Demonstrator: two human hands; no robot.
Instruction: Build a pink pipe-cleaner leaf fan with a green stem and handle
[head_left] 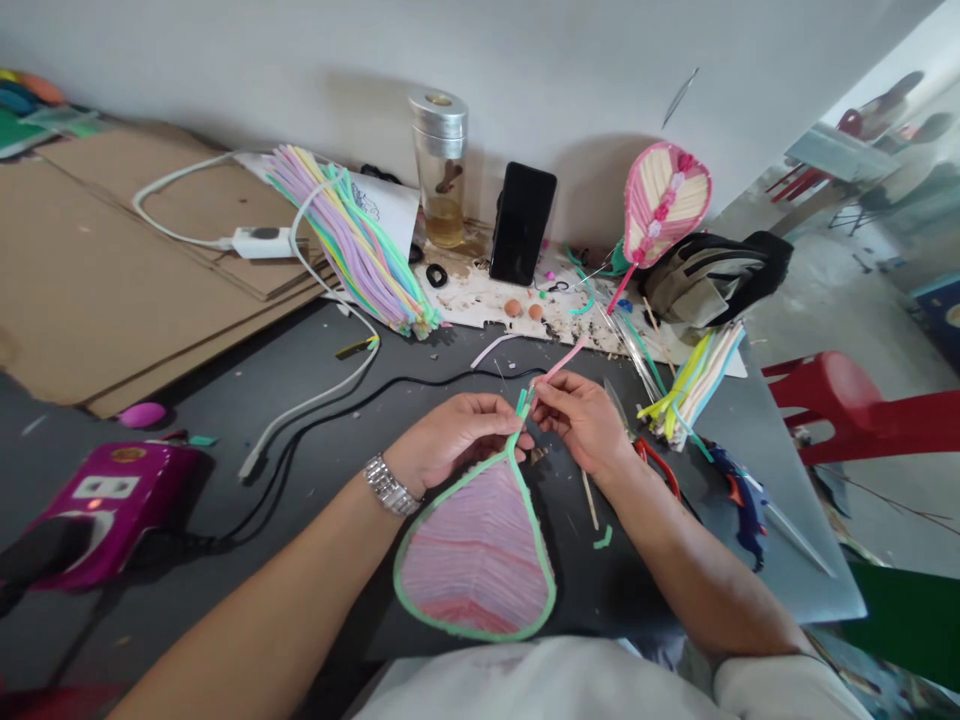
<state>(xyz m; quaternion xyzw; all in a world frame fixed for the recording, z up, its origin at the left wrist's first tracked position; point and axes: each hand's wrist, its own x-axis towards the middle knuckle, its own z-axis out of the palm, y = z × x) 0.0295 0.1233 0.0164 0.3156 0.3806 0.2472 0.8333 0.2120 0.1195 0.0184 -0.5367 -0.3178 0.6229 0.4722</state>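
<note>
A leaf-shaped pipe-cleaner frame (pixel 476 555) lies on the dark table, its green rim filled with tightly packed lilac and pink strands. Its green stem (pixel 520 425) rises to my left hand (pixel 450 440), whose fingers pinch it. My right hand (pixel 577 420) sits just to the right, its fingertips against the stem. A pink pipe cleaner (pixel 561 360) runs up and to the right from those fingertips. Where the pink and green pieces meet, the fingers partly hide them.
A bundle of pastel pipe cleaners (pixel 352 245) lies at the back, near a glass bottle (pixel 439 170) and a black phone (pixel 523 222). A blue glue gun (pixel 739 505) and red-handled pliers (pixel 656 465) lie to the right; a magenta machine (pixel 112 510) stands left.
</note>
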